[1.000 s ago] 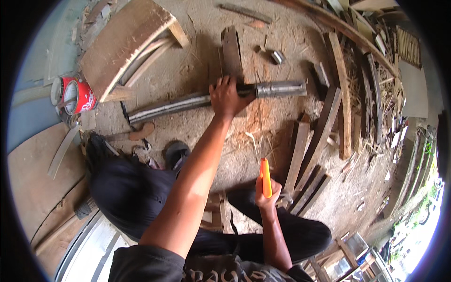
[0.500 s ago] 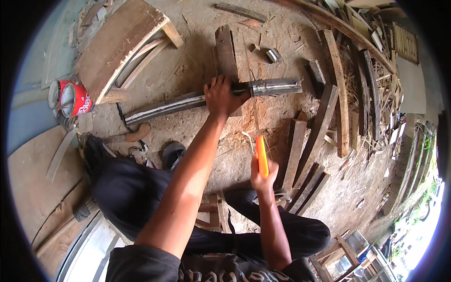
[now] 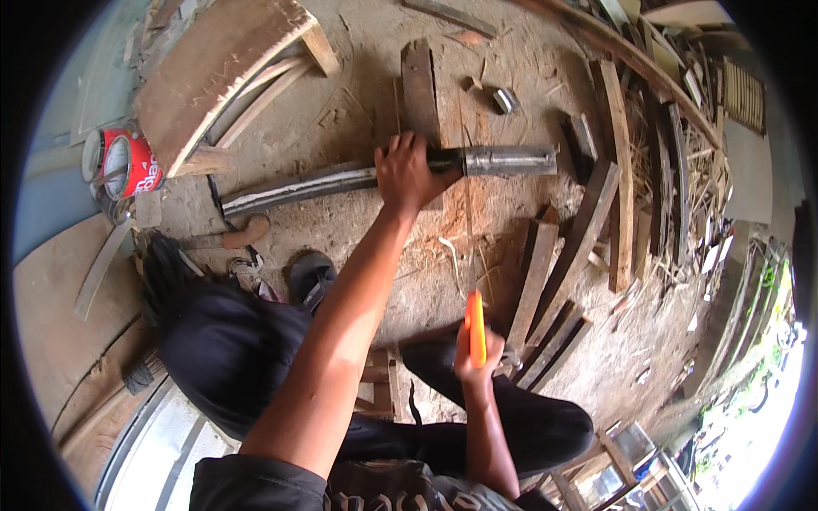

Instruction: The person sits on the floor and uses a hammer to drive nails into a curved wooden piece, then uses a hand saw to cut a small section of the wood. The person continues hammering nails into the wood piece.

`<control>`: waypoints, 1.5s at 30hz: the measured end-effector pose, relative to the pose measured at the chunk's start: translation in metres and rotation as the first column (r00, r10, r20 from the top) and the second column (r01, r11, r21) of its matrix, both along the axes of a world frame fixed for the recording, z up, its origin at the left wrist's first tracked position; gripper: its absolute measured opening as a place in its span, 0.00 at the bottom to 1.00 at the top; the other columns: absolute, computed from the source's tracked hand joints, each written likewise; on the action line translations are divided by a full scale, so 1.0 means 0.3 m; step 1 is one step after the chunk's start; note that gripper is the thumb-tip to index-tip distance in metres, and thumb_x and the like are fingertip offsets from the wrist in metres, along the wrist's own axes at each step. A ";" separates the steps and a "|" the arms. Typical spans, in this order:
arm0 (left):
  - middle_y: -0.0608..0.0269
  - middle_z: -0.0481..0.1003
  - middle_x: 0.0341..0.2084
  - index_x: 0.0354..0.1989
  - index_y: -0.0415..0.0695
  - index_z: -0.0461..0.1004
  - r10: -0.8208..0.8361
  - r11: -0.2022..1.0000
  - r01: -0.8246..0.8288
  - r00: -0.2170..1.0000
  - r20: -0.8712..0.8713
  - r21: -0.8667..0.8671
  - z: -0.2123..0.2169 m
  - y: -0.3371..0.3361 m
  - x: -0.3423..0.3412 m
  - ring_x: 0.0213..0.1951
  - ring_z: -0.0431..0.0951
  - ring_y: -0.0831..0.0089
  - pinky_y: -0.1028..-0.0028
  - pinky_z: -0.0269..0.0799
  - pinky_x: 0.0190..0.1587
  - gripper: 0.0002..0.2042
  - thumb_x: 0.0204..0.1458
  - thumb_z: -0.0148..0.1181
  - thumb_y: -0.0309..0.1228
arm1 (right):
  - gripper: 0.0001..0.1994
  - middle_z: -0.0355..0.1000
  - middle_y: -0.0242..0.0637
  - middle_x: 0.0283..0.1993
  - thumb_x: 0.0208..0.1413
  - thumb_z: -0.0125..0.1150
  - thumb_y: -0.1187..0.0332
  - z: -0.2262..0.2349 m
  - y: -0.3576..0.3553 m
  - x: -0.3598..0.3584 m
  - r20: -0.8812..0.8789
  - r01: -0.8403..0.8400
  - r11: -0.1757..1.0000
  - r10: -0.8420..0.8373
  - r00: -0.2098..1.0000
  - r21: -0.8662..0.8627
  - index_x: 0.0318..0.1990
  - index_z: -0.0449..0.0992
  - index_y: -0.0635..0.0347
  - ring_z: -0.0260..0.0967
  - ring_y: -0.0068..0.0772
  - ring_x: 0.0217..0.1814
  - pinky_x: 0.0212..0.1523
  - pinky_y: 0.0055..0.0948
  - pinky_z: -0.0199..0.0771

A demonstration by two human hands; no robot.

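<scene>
My left hand [image 3: 406,175] is wrapped over a long dark wooden beam [image 3: 311,189] with a pale strip along its length, pressing it down. Under the beam lies a short wooden block [image 3: 418,85], crosswise to it. Closed round the orange handle of a handsaw [image 3: 478,330], my right hand [image 3: 474,368] is low in the view, near my bent knee. The thin saw blade crosses the beam just right of my left thumb, and the beam's end sticks out beyond it. Whether the blade has cut into the wood is too small to tell.
Several wooden offcuts [image 3: 573,243] lie on the right, beside a heap of scrap. A small metal cylinder [image 3: 504,101] rests beyond the beam. To the left are red cans [image 3: 135,168], a curved wooden panel piece [image 3: 223,72] and a wooden-handled tool [image 3: 247,232].
My right hand has drawn the saw back toward my body, so its handle sits lower. The left hand keeps its hold on the beam. The whole view has shifted slightly.
</scene>
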State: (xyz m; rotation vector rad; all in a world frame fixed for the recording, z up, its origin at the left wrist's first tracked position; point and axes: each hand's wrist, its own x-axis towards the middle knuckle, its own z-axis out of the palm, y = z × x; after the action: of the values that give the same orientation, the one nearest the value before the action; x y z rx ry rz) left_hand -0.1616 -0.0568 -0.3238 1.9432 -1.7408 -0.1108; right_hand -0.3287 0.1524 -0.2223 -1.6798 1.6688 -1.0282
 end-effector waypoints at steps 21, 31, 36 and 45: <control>0.55 0.76 0.40 0.38 0.44 0.74 0.073 0.989 -0.071 0.997 -0.009 0.133 -0.002 -0.012 -0.018 0.47 0.76 0.57 0.52 0.66 0.47 0.17 0.58 0.53 0.47 | 0.13 0.63 0.38 0.14 0.54 0.62 0.73 -0.159 0.021 -0.033 -0.034 0.092 0.947 -0.085 0.996 0.309 0.19 0.68 0.61 0.61 0.26 0.13 0.18 0.30 0.61; 0.53 0.72 0.33 0.35 0.43 0.73 0.092 0.996 -0.092 0.995 -0.033 0.000 -0.010 -0.001 -0.028 0.41 0.74 0.57 0.56 0.67 0.44 0.10 0.58 0.51 0.37 | 0.11 0.61 0.31 0.15 0.57 0.57 0.75 -0.062 -0.151 0.023 0.105 0.039 0.966 -0.068 0.992 0.254 0.22 0.69 0.62 0.55 0.20 0.16 0.18 0.28 0.55; 0.52 0.72 0.33 0.33 0.44 0.73 0.081 0.997 -0.081 0.997 0.016 -0.002 -0.023 -0.006 -0.023 0.40 0.73 0.54 0.55 0.67 0.41 0.10 0.58 0.52 0.37 | 0.10 0.65 0.35 0.14 0.53 0.59 0.73 0.038 0.022 0.005 -0.014 0.075 0.985 -0.074 0.997 0.155 0.20 0.72 0.61 0.66 0.28 0.14 0.19 0.29 0.64; 0.52 0.71 0.32 0.32 0.43 0.72 0.113 0.993 -0.114 0.994 -0.008 -0.040 -0.006 -0.010 -0.026 0.37 0.74 0.54 0.55 0.67 0.40 0.10 0.57 0.52 0.36 | 0.13 0.60 0.38 0.13 0.52 0.60 0.75 -0.162 -0.147 0.012 0.116 0.071 0.987 -0.088 0.989 0.148 0.18 0.66 0.62 0.60 0.34 0.11 0.16 0.32 0.58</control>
State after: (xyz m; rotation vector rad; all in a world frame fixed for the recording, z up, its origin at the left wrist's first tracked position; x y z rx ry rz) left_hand -0.1695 -0.0598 -0.3256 2.0053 -1.6124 -0.0396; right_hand -0.3250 0.1081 -0.2708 -1.4401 1.6988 -1.0024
